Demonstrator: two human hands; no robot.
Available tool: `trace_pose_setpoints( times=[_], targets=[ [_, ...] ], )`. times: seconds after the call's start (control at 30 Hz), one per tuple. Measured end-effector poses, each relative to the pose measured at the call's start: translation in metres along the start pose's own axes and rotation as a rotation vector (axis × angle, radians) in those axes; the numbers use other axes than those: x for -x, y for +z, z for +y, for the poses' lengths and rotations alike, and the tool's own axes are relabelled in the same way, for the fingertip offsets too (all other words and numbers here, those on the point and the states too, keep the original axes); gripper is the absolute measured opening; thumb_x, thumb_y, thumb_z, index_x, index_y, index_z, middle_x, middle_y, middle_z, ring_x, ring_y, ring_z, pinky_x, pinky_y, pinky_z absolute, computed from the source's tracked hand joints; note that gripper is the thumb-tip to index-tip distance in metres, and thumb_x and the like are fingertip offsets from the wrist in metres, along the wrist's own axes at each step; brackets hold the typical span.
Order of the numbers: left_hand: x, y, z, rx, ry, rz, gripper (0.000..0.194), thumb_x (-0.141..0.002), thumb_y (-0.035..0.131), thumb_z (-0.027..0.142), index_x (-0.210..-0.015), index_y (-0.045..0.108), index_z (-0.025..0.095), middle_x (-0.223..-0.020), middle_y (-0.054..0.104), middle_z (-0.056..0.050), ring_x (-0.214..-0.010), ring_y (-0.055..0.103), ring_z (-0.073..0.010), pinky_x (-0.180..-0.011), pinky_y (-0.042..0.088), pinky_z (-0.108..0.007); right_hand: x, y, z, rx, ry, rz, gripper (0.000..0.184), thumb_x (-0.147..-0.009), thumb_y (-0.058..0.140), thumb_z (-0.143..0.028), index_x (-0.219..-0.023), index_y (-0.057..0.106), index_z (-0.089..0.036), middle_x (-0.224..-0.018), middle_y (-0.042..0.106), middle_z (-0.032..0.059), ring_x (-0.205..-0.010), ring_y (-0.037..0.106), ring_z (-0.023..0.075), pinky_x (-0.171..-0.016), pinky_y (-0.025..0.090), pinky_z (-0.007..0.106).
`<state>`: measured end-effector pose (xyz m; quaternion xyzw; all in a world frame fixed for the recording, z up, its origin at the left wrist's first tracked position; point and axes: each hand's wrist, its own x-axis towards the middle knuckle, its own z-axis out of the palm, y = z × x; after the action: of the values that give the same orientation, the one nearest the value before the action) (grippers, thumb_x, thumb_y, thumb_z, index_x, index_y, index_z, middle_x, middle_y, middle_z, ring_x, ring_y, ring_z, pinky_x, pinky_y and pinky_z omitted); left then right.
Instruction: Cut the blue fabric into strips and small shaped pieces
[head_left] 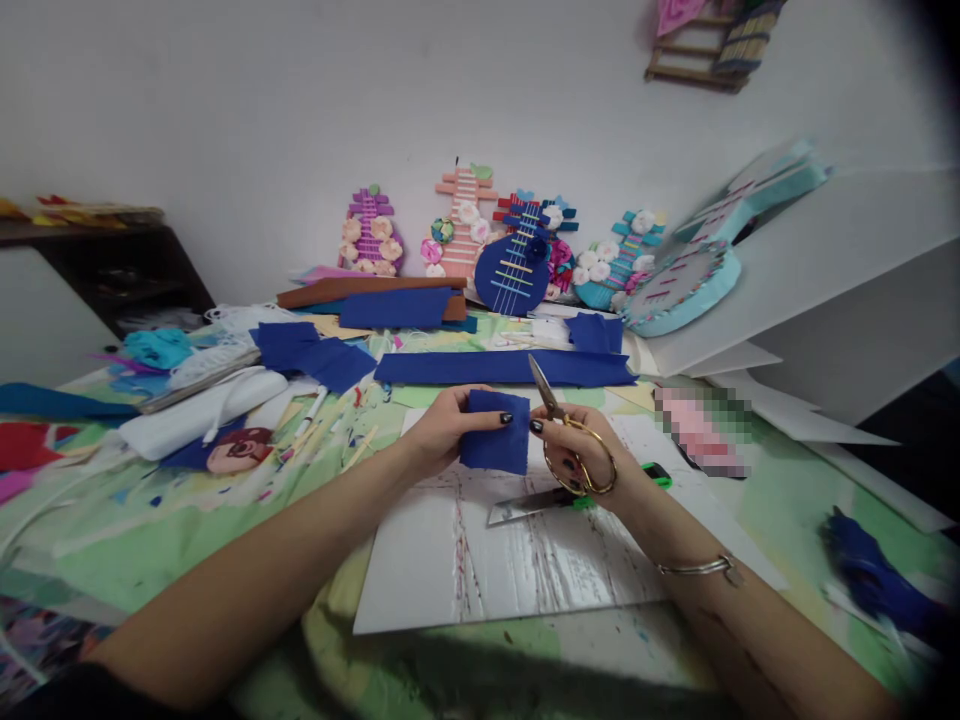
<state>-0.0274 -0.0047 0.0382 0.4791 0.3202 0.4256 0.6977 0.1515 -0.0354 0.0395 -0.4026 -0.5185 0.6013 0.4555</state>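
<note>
My left hand [442, 430] pinches a small blue rectangle of fabric or crepe paper [495, 445] between thumb and fingers, held upright above a white board [420, 560]. Just right of it, my right hand [581, 445] holds a pair of gold-handled scissors [551, 390], their blades pointing up and away and looking closed. The fingers of that hand come close to the blue piece's right edge; whether they touch it I cannot tell. Beneath my right hand lies a green and black utility knife [525, 505], its blade extended to the left. Score marks and stains streak the board.
A long blue strip [502, 368] lies behind my hands, with more blue pieces [315, 355] to its left. Decorated paper lutes, including a dark blue one [514, 265], lean on the wall. At right are white boards [825, 300] and a blue glue gun-like tool [870, 565].
</note>
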Motion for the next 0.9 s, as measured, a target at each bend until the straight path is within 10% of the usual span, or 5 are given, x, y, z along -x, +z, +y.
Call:
trace_pose_setpoints(
  times=[0.53, 0.9],
  targets=[
    [0.008, -0.002, 0.007, -0.286, -0.142, -0.249, 0.018, -0.053, 0.077, 0.018, -0.066, 0.067, 0.011, -0.061, 0.064, -0.002, -0.055, 0.057, -0.0111, -0.055, 0.045, -0.022, 0.006, 0.003, 0.001, 0.140, 0.020, -0.139, 0.013, -0.069, 0.059, -0.027, -0.072, 0.054, -0.015, -0.037, 0.039, -0.0086, -0.028, 0.029, 0.0044, -0.029, 0.023, 0.016],
    [0.004, -0.009, 0.017, -0.121, -0.043, -0.028, 0.019, -0.057, 0.075, 0.016, -0.073, 0.068, 0.009, -0.070, 0.068, -0.007, -0.061, 0.062, -0.0143, -0.060, 0.048, -0.024, 0.008, 0.001, -0.012, 0.304, -0.058, -0.120, 0.025, -0.074, 0.058, -0.038, -0.065, 0.050, -0.016, -0.044, 0.038, -0.0070, -0.035, 0.035, 0.0057, -0.034, 0.026, 0.019]
  ],
)
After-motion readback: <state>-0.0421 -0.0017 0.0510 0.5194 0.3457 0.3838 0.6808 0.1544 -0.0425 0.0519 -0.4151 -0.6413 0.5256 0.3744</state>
